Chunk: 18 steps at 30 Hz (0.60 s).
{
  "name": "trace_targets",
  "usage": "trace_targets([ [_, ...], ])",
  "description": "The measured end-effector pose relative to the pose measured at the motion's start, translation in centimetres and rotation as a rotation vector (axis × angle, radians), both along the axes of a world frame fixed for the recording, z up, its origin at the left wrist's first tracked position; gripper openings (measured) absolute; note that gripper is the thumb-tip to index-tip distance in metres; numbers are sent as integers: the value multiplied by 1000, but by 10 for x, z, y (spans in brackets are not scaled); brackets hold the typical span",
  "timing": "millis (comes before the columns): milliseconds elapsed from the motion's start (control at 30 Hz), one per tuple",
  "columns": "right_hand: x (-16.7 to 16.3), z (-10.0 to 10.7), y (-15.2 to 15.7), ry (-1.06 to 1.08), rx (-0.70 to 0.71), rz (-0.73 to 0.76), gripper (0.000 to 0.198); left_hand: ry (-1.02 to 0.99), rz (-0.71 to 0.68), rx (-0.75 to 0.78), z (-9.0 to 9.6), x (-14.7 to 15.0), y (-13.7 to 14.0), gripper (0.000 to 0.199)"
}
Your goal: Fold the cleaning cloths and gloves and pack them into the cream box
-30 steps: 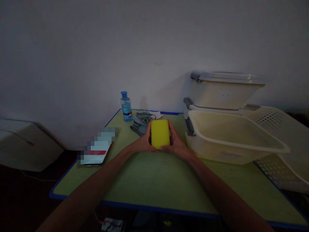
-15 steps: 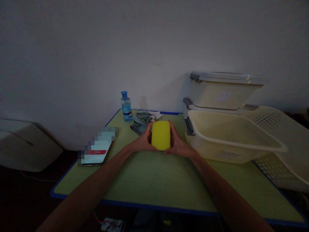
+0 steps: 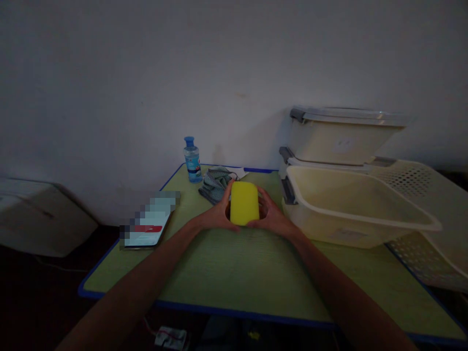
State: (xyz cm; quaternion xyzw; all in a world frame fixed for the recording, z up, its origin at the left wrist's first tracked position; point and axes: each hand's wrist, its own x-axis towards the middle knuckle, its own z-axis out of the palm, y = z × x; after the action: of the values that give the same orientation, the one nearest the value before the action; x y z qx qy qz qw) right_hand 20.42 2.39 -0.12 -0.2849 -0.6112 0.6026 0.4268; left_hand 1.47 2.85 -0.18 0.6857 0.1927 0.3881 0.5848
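Observation:
A yellow block with rounded corners (image 3: 244, 204), whose exact kind I cannot make out, is held between my two hands over the middle of the table. My left hand (image 3: 218, 213) grips its left side, thumb at the lower edge and fingers at the upper edge. On the opposite side my right hand (image 3: 272, 214) holds it the same way. Just behind my left hand lies a crumpled grey-blue cloth (image 3: 215, 184). The underside of the block and some fingertips are hidden.
The green table (image 3: 241, 273) has a blue edge. A blue bottle (image 3: 192, 161) stands at its back left, with a tablet (image 3: 148, 226) in front. At right are an open cream bin (image 3: 329, 231), a lidded box (image 3: 340, 141) and a perforated basket (image 3: 435, 195).
Both hands still hold the yellow block, which has tilted slightly. The whole view has shifted a little; the things on the table look unmoved.

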Motion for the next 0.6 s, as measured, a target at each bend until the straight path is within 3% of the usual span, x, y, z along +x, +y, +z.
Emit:
trace_targets([
  [300, 0, 3, -1, -26, 64, -74, 80, -148, 32, -131, -12, 4, 6, 102],
  [600, 0, 1, 0, -17, 74, -163, 56, -204, 84, -165, -10, 6, 6, 71],
])
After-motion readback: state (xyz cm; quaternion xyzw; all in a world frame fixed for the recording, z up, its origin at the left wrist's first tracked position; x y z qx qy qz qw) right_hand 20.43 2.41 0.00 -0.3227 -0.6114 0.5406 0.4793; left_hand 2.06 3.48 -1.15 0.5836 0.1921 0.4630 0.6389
